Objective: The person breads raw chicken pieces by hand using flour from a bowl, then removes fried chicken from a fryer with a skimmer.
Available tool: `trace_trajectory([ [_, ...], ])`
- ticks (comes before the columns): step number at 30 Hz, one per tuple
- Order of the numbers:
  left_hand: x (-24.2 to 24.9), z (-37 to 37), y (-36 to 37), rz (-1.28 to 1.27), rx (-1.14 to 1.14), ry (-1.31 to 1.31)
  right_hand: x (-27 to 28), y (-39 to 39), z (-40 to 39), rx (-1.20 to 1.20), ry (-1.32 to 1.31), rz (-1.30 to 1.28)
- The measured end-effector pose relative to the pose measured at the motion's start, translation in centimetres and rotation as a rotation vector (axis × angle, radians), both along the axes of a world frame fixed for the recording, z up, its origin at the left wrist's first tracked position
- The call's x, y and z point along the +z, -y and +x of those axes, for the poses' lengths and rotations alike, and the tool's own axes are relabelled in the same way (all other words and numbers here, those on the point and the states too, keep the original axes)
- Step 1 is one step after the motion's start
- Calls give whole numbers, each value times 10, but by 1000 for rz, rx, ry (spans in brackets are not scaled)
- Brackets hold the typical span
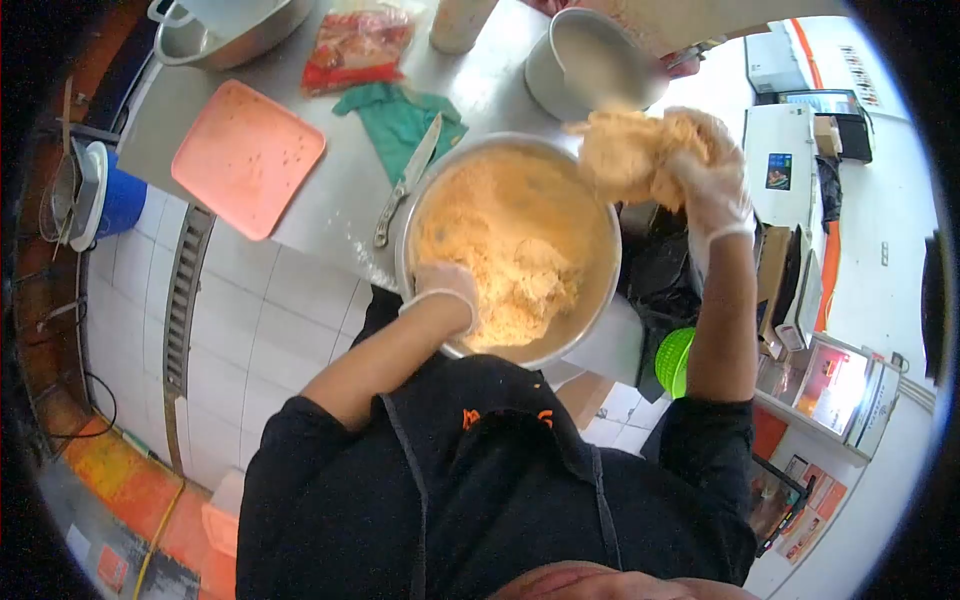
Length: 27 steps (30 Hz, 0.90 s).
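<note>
A large metal bowl (612,262) holds orange-tinted flour breading (500,215), clumped on its near side. My left hand (447,287), in a clear plastic glove, reaches into the breading at the bowl's left side; its fingers are buried and hidden. My right hand (712,165), gloved too, is raised beyond the bowl's right rim. It grips a lumpy piece of breaded meat (635,155), thickly coated, which hangs over the rim's far right. Left of the bowl lies a knife (410,178), partly on a green cloth (395,115).
A pink tray (250,158) sits on the steel table (345,205). Behind are a bag of raw meat (360,48), a metal pot (545,75) with pale liquid and a large pan (235,45). A green basket (675,362) and black plastic bag (675,285) stand at the right.
</note>
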State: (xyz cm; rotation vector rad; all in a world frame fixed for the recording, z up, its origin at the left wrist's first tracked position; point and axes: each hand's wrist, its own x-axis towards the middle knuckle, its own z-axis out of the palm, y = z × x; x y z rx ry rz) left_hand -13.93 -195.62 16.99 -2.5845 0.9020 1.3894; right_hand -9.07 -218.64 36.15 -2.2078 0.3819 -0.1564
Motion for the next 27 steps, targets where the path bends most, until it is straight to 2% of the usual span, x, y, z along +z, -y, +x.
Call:
trace_trajectory([
  [1, -4, -3, 0, 4, 2, 59, 7, 4, 20, -72, -56, 22],
  [3, -14, -8, -2, -31, -9, 100, -1, 25, 64, -115, 52, 64],
  [6, -24, -12, -2, -68, 13, 120, -12, 52, 122, -160, -2, 76],
  [8, -27, -12, -3, -79, 42, 110, -22, 58, 151, -217, -65, 187],
  [9, -28, -12, -4, -98, 23, 96, -30, 63, 163, -217, -56, 186],
  [11, -28, -8, -4, -118, -1, 88, -53, 79, 186, -225, -139, 26],
  [13, -24, -1, -3, -117, 86, -49, -91, 99, 210, -199, -114, 100],
  [15, -23, -1, -3, -113, 73, -32, -119, 103, 225, -199, -176, -139],
  [17, -25, -1, -2, -104, 64, -23, -144, 108, 233, -188, -199, -79],
  [19, -27, -1, -2, -110, 56, -15, -153, 97, 231, -125, -293, -387],
  [20, -29, -2, -1, -103, 54, -17, -159, 96, 234, -43, -319, -654],
  [21, -32, -4, 0, -108, 81, -1, -162, 92, 234, -43, -324, -647],
  [23, -37, -7, 0, -111, 105, 13, -169, 84, 238, 27, -454, -885],
  [27, -37, -7, 0, -131, 42, 71, -167, 73, 232, 48, -537, -824],
])
